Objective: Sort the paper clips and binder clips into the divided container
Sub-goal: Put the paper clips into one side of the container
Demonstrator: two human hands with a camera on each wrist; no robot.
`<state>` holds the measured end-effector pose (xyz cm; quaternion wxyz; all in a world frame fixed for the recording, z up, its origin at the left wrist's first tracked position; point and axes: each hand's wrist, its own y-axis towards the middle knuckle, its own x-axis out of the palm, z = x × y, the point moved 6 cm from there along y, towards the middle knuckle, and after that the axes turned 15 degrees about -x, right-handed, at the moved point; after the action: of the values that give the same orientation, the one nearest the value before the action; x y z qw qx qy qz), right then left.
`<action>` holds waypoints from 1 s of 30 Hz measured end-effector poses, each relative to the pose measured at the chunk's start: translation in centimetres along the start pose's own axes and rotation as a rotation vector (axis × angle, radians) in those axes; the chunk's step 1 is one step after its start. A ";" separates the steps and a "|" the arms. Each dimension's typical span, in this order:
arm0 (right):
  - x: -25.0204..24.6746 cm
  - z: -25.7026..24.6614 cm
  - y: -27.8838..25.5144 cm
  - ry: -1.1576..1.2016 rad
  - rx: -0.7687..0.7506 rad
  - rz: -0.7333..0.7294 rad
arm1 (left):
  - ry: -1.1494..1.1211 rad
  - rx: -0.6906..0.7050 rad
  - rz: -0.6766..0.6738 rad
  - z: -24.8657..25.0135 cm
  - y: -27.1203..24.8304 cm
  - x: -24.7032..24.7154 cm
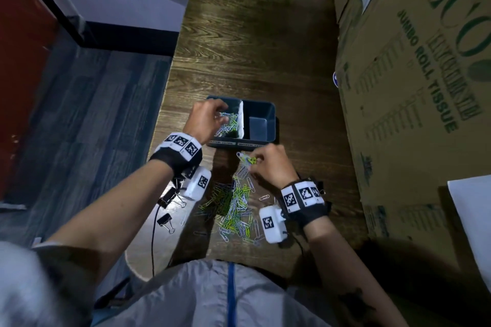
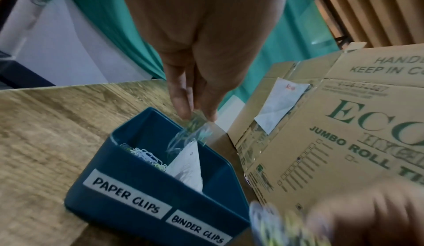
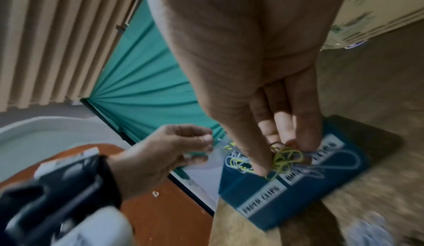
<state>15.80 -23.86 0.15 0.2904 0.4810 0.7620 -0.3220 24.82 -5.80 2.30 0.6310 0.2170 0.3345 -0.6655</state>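
Observation:
A dark blue divided container (image 1: pixel 273 125) stands on the wooden table, split by a white divider (image 1: pixel 241 122). Labels on its front wall (image 2: pixel 137 186) read PAPER CLIPS and BINDER CLIPS. My left hand (image 1: pixel 221 117) hovers over the left compartment, where coloured paper clips (image 2: pixel 146 156) lie. Its fingertips (image 2: pixel 183 112) pinch a few blurred paper clips (image 2: pixel 195 128). The right compartment shows a bare bottom. My right hand (image 1: pixel 252 166) pinches a tangle of paper clips (image 3: pixel 284 159) just in front of the container. A pile of paper clips (image 1: pixel 233 207) lies between my wrists. Black binder clips (image 1: pixel 167 198) sit by the table's left edge.
A large cardboard box (image 1: pixel 414 87) printed JUMBO ROLL TISSUE runs along the right side of the table, close to the container. The table's left edge (image 1: pixel 170 74) drops to the floor. A thin black cable (image 1: pixel 152 241) hangs over the near edge.

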 end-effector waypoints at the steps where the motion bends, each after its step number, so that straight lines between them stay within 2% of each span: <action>1: -1.0 -0.7 0.9 -0.011 -0.014 0.035 | 0.007 -0.006 0.015 -0.4 -0.1 0.2; 5: -3.4 -3.2 5.3 -0.065 -0.065 0.126 | 0.054 -0.024 0.010 -3.5 -2.6 2.5; 9: -4.0 -4.7 9.1 -0.032 -0.066 0.161 | 0.129 -0.062 -0.182 -6.8 -5.9 6.1; 12: -2.9 -4.2 9.7 -0.006 -0.035 0.136 | 0.249 -0.098 -0.315 -8.8 -8.0 8.6; 15: -1.2 -2.7 8.0 -0.013 -0.024 0.129 | 0.395 -0.113 -0.426 -10.2 -9.3 10.9; 17: 0.9 -0.7 6.0 -0.003 0.020 0.058 | 0.482 -0.105 -0.484 -10.4 -9.8 12.2; 19: 3.0 2.0 3.5 0.020 0.121 -0.041 | 0.525 -0.071 -0.512 -9.8 -9.9 13.3; 23: 5.0 6.7 -1.6 -0.047 0.331 -0.132 | 0.584 -0.022 -0.596 -8.0 -9.6 15.4; 27: 6.3 8.6 -5.9 -0.095 0.398 -0.111 | 0.625 0.021 -0.602 -6.1 -8.8 17.1; 30: 8.2 10.2 -8.1 -0.072 0.483 -0.124 | 0.678 0.056 -0.658 -5.8 -9.1 18.2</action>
<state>6.67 -29.95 -10.65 0.1736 0.4769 0.6804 -0.5287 13.11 -14.40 -13.03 0.2358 0.3215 0.5544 -0.7305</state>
